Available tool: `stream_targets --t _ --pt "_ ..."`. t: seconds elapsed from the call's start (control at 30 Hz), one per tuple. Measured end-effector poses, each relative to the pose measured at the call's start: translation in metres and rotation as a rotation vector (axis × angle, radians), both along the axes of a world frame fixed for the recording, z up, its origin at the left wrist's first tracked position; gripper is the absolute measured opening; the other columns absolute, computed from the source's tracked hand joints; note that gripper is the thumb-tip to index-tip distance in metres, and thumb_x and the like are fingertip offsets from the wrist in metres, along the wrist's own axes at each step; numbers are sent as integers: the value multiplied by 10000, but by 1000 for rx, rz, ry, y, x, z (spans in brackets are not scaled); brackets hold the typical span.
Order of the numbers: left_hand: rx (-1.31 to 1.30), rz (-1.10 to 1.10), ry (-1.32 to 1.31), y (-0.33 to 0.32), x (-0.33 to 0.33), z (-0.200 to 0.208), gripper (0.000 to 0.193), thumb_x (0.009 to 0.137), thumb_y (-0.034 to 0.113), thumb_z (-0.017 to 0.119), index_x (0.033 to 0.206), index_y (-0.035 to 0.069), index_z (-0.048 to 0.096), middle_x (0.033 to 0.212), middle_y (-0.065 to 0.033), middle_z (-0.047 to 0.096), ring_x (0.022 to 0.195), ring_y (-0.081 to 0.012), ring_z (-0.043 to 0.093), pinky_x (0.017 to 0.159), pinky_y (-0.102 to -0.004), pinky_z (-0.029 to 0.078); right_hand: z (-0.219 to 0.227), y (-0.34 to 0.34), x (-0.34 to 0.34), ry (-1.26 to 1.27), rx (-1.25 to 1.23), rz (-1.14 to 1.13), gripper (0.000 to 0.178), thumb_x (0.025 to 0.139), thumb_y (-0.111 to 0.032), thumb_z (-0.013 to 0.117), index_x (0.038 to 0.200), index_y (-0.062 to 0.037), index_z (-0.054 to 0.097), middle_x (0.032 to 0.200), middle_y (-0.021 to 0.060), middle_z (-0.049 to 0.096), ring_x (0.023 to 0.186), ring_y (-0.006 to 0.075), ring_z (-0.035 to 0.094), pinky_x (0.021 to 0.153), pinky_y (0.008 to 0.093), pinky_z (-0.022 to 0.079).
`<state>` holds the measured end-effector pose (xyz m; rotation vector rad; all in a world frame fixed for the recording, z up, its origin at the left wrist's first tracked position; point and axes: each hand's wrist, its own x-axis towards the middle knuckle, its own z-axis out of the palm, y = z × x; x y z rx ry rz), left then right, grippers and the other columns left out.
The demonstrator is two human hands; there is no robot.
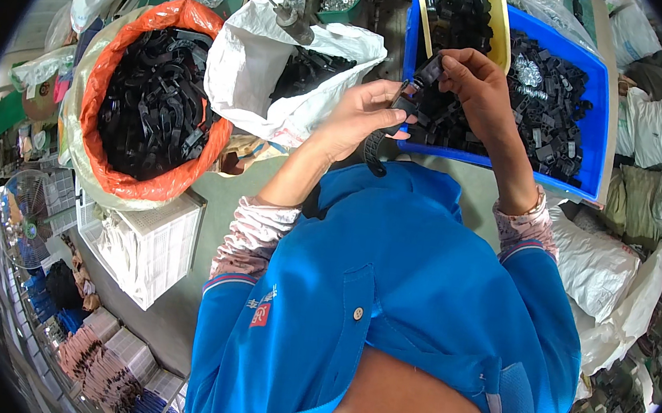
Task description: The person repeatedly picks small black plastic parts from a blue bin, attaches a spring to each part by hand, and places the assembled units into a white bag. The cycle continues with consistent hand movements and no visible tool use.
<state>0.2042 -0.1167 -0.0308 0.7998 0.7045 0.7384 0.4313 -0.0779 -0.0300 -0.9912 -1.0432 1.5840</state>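
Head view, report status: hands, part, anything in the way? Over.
Left hand gripping black curved part. Right hand pinching small black piece at its upper end; joined or not, can't tell. Blue bin below right hand, nothing visibly blocking.

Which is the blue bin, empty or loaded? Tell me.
Loaded: black pieces lie heaped inside the blue bin. How deep, I cannot tell.

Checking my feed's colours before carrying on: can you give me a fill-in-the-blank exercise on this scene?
1. The left hand and right hand hold ____ parts.
2. The open white sack stands to the ____ of the blue bin.
3. The round sack's liner is ____.
4. The tub beyond the right hand is ____.

Missing words: black; left; orange; yellow.
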Motion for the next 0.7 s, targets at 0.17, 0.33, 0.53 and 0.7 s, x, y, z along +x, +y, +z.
stream_targets --t 0.17,0.33,0.53,0.7 --pt "33 13 18 -4 5 -2 388 934 38 600 1315 14 529 1180 -98 625 1023 -221 658 809 -358 595 7 -4 1 -154 95 19 229 929 -183 673 1059 4 652 847 15 641 758 81 589 710 225 477" --pt "22 34 7 -6 9 -4 400 925 33 612 1313 -3 520 1199 -114 622 1020 -225 659 800 -346 594 7 -3 5 -216 144 36 227 926 -186 674 1043 8 657 841 16 643 760 89 593 723 234 481" --pt "14 53 -2 -5 14 -1 405 917 38 631 1302 -16 519 1192 -130 632 1019 -231 662 804 -348 590 12 -1 9 -295 101 142 232 931 -189 666 1050 10 655 914 47 668 805 106 618 745 250 505" --pt "53 73 37 -4 16 -2 380 931 70 624 1295 -2 542 1179 -131 657 1027 -248 668 809 -360 587 5 1 10 -309 93 132 238 932 -187 667 1062 12 647 941 58 672 817 111 626 741 248 513"
